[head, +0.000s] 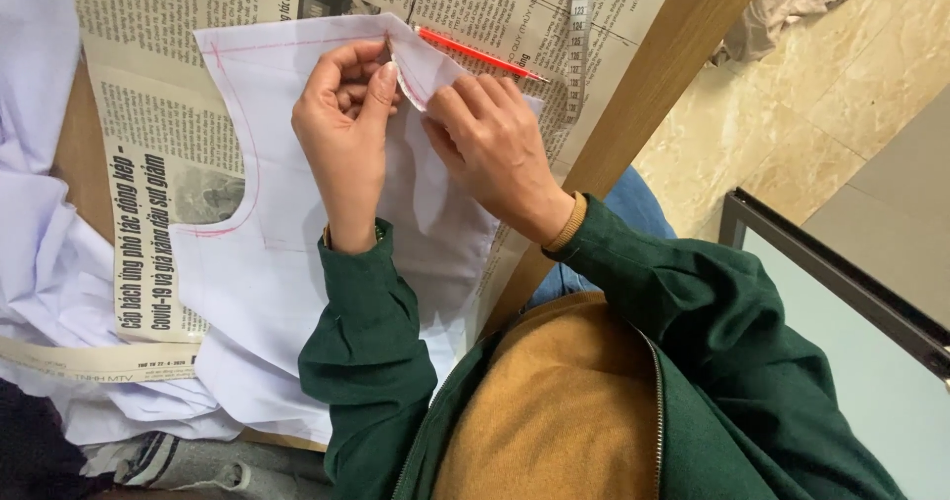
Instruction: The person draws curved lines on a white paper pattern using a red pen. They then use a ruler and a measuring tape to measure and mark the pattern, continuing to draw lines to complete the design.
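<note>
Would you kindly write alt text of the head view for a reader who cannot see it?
Two hands, left hand and right hand, pinch a fold in a white fabric piece marked with red lines, lying on newspaper. A red pencil and a measuring tape lie beyond.

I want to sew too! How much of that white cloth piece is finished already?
Looks done: the white fabric piece is cut to shape, with red chalk lines along its edges. In hand: the left hand and right hand pinch and fold its top edge. The red pencil and measuring tape lie aside on the newspaper. Left: no stitching shows, so sewing seems still to come.
</note>
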